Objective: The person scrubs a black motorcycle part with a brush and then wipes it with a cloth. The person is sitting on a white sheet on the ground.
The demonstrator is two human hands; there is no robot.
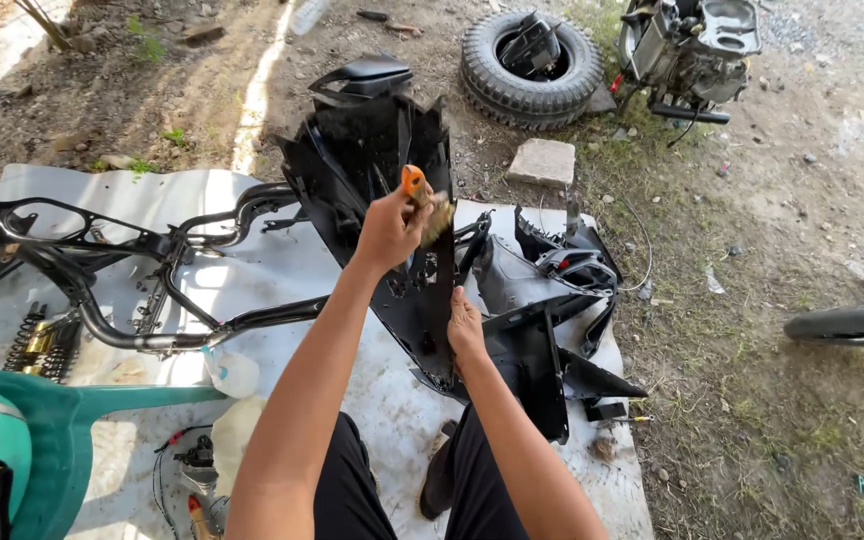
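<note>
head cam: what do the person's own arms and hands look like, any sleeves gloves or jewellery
Both arms are bare from above the elbow down: no sleeves reach into view. The left hand and right hand wear no gloves, and no watch, ring or bracelet shows on either wrist. Below the arms, dark trousers cover the legs.

**tight between panels, open ground to the right**

left of left hand (389, 228): black frame tubes (162, 245) block. right of right hand (465, 325): stacked black fairing pieces (542, 300). past the upright black panel (392, 190): brick (542, 161), tyre (530, 68). bare white sheet (262, 275) under left forearm; open dirt (782, 230) far right.
</note>
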